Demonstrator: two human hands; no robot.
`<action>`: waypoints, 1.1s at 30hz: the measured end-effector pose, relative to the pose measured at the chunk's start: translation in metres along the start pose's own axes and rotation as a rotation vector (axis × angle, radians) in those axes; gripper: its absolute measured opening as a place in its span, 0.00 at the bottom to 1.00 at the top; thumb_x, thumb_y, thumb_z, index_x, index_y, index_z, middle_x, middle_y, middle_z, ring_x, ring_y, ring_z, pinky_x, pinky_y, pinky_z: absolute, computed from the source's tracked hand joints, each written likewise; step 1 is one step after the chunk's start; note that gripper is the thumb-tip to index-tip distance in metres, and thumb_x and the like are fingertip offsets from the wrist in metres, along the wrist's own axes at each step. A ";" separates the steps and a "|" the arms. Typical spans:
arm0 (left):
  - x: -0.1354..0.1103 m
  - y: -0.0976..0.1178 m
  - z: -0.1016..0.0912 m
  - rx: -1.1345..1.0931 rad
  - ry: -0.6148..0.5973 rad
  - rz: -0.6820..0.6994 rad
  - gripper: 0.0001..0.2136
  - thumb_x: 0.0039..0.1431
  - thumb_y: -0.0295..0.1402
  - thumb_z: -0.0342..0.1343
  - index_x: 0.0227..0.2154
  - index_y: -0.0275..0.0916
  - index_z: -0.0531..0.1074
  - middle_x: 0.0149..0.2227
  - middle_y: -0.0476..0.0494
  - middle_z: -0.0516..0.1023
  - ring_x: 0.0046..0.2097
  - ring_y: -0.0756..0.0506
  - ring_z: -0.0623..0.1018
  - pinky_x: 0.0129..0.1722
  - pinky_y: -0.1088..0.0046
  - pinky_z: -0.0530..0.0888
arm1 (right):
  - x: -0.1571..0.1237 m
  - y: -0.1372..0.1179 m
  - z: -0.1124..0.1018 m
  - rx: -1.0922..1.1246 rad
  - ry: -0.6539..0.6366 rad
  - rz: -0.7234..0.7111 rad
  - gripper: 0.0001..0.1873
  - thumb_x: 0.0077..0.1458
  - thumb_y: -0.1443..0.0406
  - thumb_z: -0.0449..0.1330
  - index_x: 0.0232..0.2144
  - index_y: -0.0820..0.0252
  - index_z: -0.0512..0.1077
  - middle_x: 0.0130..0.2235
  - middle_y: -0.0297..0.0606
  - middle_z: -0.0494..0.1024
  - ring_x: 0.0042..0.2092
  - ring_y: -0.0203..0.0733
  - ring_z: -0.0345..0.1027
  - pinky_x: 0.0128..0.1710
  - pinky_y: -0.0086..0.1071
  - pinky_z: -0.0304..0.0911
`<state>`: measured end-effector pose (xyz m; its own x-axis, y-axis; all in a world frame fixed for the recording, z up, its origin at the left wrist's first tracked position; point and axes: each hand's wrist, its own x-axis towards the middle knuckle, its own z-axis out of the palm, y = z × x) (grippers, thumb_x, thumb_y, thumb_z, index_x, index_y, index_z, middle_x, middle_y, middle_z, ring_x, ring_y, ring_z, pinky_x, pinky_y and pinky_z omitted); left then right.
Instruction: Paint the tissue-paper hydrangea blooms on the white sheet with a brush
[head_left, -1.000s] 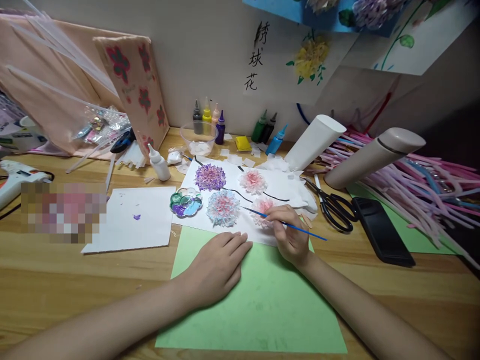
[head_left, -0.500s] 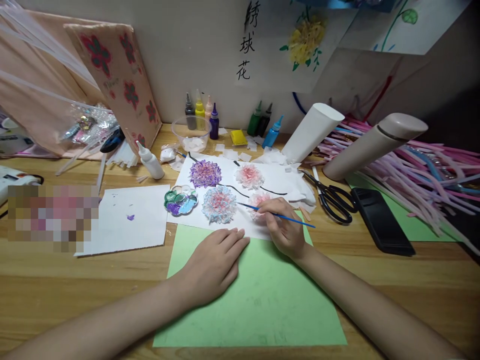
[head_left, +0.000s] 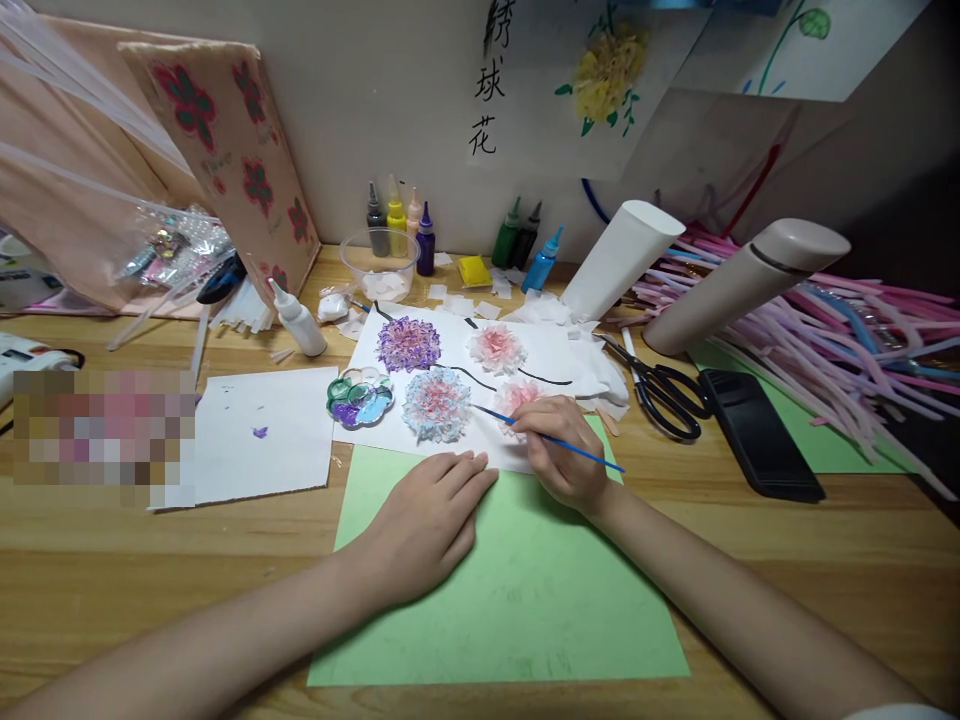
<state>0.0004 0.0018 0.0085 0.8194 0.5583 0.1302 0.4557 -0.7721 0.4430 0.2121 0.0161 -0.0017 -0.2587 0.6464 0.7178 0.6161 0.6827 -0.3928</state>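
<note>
**Brush (head_left: 581, 451) barely shifted at blue-edged flower (head_left: 436, 405)**

Brush is clamped in right hand (head_left: 566, 458) fingers, tip held by flower's right edge; contact can't be told. Flower is set on white sheet (head_left: 495, 440). Left hand (head_left: 435, 515) is laid on green paper (head_left: 525, 620), fingers together. Little moved since last second; work judged localized there.

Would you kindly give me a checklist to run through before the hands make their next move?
1. Brush held in the right hand: ok, its handle is pinched between the fingers.
2. Tip aimed at a flower: ok, it points to the right edge of the blue-and-pink flower.
3. Tip touching that flower: cannot tell.
4. Left hand pinning the white paper: cannot tell; it lies flat over the green sheet, fingertips near the paper's edge.
5. Palette holding paint: ok, green, purple and blue show.
6. Scissors clear of the right hand: ok, they lie apart.
</note>
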 end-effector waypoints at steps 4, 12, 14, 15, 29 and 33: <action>0.000 0.000 0.001 0.008 -0.009 0.000 0.21 0.58 0.24 0.46 0.55 0.34 0.61 0.56 0.38 0.66 0.52 0.40 0.67 0.54 0.59 0.67 | 0.002 -0.001 0.000 -0.041 -0.005 0.001 0.12 0.52 0.74 0.52 0.37 0.54 0.65 0.32 0.36 0.75 0.35 0.42 0.68 0.36 0.38 0.62; -0.001 -0.001 0.001 0.002 0.011 0.006 0.21 0.58 0.24 0.47 0.56 0.35 0.60 0.56 0.38 0.67 0.53 0.41 0.67 0.54 0.59 0.68 | -0.001 0.000 0.000 -0.031 0.013 0.036 0.14 0.51 0.73 0.52 0.39 0.53 0.66 0.33 0.35 0.76 0.36 0.43 0.69 0.37 0.39 0.61; -0.001 -0.001 0.001 0.002 0.013 0.005 0.21 0.58 0.24 0.47 0.55 0.35 0.60 0.55 0.38 0.67 0.53 0.41 0.67 0.53 0.59 0.68 | -0.002 0.001 0.000 -0.024 0.041 0.039 0.14 0.51 0.73 0.52 0.40 0.52 0.65 0.33 0.35 0.76 0.36 0.43 0.69 0.37 0.40 0.61; -0.001 -0.001 0.001 0.002 0.012 0.006 0.21 0.58 0.24 0.47 0.55 0.35 0.60 0.55 0.38 0.67 0.53 0.41 0.67 0.53 0.59 0.68 | -0.002 0.001 0.001 -0.024 0.036 0.034 0.14 0.51 0.73 0.52 0.40 0.52 0.65 0.33 0.35 0.76 0.36 0.43 0.69 0.37 0.40 0.61; -0.001 0.000 0.001 -0.008 -0.010 -0.009 0.21 0.59 0.25 0.47 0.56 0.35 0.60 0.57 0.39 0.65 0.53 0.40 0.65 0.54 0.60 0.66 | -0.001 0.000 -0.001 -0.050 0.033 0.030 0.14 0.51 0.74 0.52 0.39 0.54 0.65 0.34 0.36 0.75 0.37 0.43 0.67 0.38 0.40 0.59; -0.001 0.000 0.000 -0.006 -0.015 -0.012 0.21 0.58 0.24 0.46 0.56 0.35 0.60 0.56 0.39 0.65 0.52 0.40 0.66 0.54 0.60 0.66 | 0.002 -0.003 -0.002 -0.072 -0.006 -0.049 0.13 0.50 0.74 0.53 0.38 0.56 0.65 0.33 0.37 0.75 0.36 0.42 0.67 0.37 0.38 0.59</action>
<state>-0.0003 0.0014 0.0082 0.8189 0.5629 0.1120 0.4634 -0.7636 0.4496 0.2112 0.0149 0.0018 -0.2948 0.6148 0.7315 0.6545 0.6876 -0.3142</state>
